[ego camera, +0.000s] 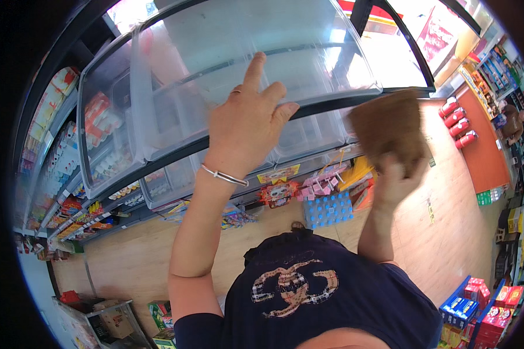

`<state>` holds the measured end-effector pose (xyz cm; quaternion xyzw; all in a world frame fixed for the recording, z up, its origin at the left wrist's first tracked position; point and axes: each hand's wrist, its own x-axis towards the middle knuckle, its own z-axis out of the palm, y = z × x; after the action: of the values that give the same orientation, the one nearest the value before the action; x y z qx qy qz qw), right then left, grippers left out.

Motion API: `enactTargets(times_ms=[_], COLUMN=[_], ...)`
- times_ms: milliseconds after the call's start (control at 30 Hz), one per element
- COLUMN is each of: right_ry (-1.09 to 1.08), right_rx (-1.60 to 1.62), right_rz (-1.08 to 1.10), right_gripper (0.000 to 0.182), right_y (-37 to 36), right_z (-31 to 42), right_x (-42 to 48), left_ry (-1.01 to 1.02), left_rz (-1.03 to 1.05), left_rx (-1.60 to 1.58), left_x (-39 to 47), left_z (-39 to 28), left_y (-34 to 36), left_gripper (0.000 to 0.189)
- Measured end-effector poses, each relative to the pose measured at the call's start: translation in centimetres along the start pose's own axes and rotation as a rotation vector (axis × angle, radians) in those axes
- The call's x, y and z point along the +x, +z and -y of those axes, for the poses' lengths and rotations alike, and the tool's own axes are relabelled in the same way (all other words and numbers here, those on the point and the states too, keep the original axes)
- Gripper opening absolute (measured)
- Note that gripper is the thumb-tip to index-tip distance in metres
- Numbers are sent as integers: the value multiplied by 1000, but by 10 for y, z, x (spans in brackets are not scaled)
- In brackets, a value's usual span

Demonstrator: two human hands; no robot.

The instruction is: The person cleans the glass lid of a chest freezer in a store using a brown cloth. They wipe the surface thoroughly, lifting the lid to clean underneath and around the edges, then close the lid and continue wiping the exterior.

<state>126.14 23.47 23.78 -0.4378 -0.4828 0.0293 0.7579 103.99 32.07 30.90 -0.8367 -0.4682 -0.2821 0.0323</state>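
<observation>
A folded brown cloth (388,124), blurred by motion, is gripped in my right hand (399,168). It hangs near the right end of a large clear plastic bin (218,56) on a black-framed rack. My left hand (246,124) is over that bin, index finger stretched out and thumb apart, with nothing in it. Whether the fingertips touch the plastic I cannot tell. To the left, another clear bin (113,87) lets packaged goods show through. The black rack rail (323,105) runs under my left hand, and more clear bins (310,135) sit below it.
Snack packets (279,194) hang beneath the rack. A pack of blue-capped bottles (329,210) stands on the wood-look floor (131,257). Red canisters (456,118) line an orange-brown counter (484,148) at right, with a person (513,124) beyond it. Boxed goods (463,309) fill blue racks behind.
</observation>
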Motion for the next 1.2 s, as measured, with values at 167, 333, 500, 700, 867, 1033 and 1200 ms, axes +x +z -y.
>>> enactTargets(times_ms=[167,333,500,700,867,1033,1200], right_ry=[-28,-63,-120,-282,-718,-789,-910], right_rx=[-251,-888,-971,-1023,-818,-598,-576], right_rz=[145,455,661,722,332,554,541], right_gripper=[50,58,61,57,47,38,40], right_y=[15,56,97,186,232,248,286], right_z=[16,-16,-34,-87,-143,-121,-52], right_x=[85,123,171,248,279,296,264], left_ry=[16,-3,-29,-33,7,-4,6], left_rz=[-25,-25,-65,-110,-154,-138,-139], left_rx=[-13,-14,-18,-39,-86,-104,-56], left_x=[-2,-2,-5,-7,-3,-7,-7], left_z=[-2,-1,1,2,-3,1,1], left_y=[1,1,4,4,9,7,2], left_gripper=[26,24,22,20,20,20,21])
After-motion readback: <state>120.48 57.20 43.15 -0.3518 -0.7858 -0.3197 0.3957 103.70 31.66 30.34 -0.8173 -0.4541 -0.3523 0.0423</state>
